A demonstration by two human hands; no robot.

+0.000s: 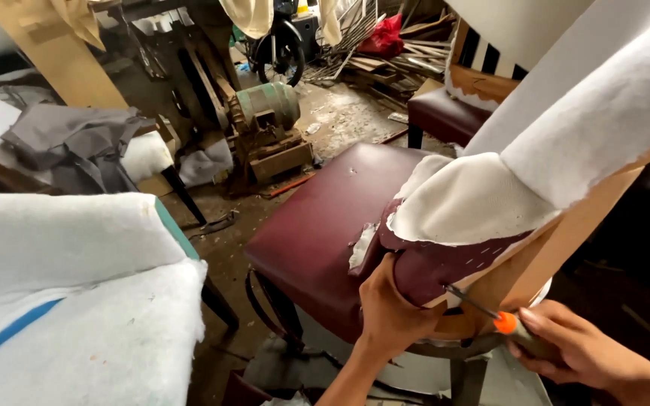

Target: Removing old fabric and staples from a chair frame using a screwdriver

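Chair back under my hands, maroon cover half peeled.

My left hand (389, 312) grips the loose maroon vinyl flap (434, 267), fingers curled behind it, thumb on its lower edge. My right hand (577, 349) is closed around an orange-collared screwdriver (483, 308), its tip touching the flap's stapled edge at the wooden frame (558, 240). White padding (468, 199) shows above. The maroon seat (317, 225) lies below left; a cluttered workshop floor (340, 113) with scrap wood lies beyond.

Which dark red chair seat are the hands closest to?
The big maroon seat right by the left hand; the other maroon seat sits farther back, untouched.
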